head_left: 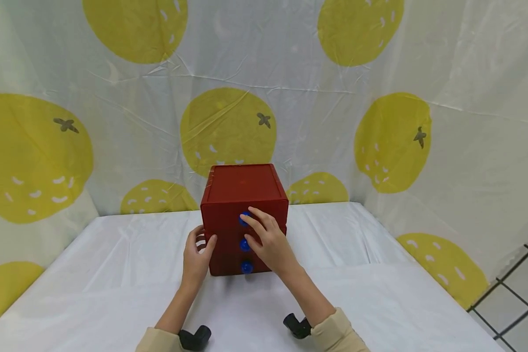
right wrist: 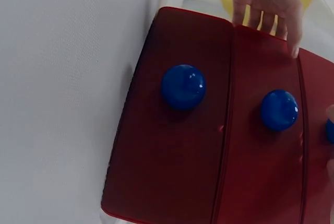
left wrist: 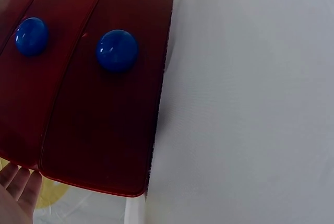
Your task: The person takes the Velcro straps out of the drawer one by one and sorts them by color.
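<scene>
A red three-drawer box point(head_left: 246, 183) with blue knobs stands on the white-covered table. My left hand point(head_left: 195, 259) holds its left side, with the thumb on the front and the fingers along the side wall. My right hand point(head_left: 270, 242) is at the front, its fingers spread around the top knob point(head_left: 244, 218). The index fingertip overlaps that knob, while the thumb tip lies lower, by the middle knob point(head_left: 245, 244). The bottom knob point(left wrist: 117, 50) is uncovered. All drawers look closed. In the right wrist view, the top knob is partly cut off at the frame edge.
White cloth covers the table point(head_left: 127, 274). Behind it hangs a pale curtain point(head_left: 290, 112) with yellow fruit prints. A black wire grid point(head_left: 517, 293) stands at the lower right. Black wrist mounts point(head_left: 195, 338) sit at both sleeves.
</scene>
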Demonstrator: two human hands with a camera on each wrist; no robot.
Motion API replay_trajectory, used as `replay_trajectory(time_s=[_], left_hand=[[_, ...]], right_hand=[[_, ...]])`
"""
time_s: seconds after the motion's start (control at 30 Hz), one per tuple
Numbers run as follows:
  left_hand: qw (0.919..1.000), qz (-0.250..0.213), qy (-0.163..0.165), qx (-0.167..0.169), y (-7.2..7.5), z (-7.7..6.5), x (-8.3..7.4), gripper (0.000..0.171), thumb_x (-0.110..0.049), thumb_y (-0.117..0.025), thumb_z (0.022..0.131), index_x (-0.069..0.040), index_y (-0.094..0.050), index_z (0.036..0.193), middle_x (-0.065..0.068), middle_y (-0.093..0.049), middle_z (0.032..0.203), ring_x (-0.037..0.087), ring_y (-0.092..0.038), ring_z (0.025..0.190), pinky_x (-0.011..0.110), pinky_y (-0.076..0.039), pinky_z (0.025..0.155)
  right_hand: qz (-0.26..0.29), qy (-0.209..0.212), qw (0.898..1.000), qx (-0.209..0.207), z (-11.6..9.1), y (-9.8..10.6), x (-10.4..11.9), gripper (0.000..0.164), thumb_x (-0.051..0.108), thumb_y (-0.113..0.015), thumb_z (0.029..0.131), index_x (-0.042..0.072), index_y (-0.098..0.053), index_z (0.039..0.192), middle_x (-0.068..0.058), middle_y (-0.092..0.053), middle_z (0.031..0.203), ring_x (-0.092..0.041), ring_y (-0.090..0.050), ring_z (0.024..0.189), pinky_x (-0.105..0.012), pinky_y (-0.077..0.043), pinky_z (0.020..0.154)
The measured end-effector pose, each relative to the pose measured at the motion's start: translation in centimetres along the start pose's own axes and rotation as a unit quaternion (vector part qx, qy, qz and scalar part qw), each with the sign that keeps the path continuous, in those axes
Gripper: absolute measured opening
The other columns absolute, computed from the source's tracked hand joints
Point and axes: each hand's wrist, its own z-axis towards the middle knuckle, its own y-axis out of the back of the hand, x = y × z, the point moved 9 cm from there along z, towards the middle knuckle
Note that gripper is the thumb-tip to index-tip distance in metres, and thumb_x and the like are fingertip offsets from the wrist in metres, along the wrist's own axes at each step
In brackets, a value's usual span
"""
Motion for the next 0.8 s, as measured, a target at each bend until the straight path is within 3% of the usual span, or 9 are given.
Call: replay_trajectory(time_s=[0.37,0.67,0.8], left_hand=[[0.9997,-0.009,-0.001,0.021,0.1,0.1,0.1,0.049,-0.03,-0.056,0.089,-0.008,-0.04,0.13,0.006,-0.05,0.122,0.015,-0.047,0.105,0.023,-0.042,0.085],[0.9986,-0.022,0.023,0.043,0.0,0.4,0.4,0.048,-0.025,-0.056,0.09,-0.009,-0.039,0.131,0.007,-0.049,0.122,0.014,-0.046,0.107,0.03,-0.041,0.092],[0.9976,-0.023,0.034,0.056,0.1,0.1,-0.8,0.048,-0.02,-0.055,0.09,-0.005,-0.036,0.133,0.011,-0.047,0.126,0.019,-0.045,0.112,0.034,-0.04,0.095]], right_hand=[[0.02,-0.022,1.0,0.004,0.6,-0.9,0.1,0.05,0.009,-0.071,0.077,0.013,-0.054,0.123,-0.009,-0.048,0.13,-0.022,-0.048,0.114,-0.028,-0.05,0.086],[0.024,-0.03,0.999,-0.017,1.2,-1.1,0.4,0.045,0.005,-0.068,0.079,0.012,-0.055,0.121,-0.009,-0.05,0.127,-0.022,-0.048,0.113,-0.027,-0.049,0.087],[0.019,-0.04,0.999,-0.016,1.3,-1.2,0.3,0.043,0.002,-0.066,0.08,0.013,-0.055,0.12,-0.008,-0.051,0.125,-0.021,-0.048,0.113,-0.026,-0.049,0.087]])
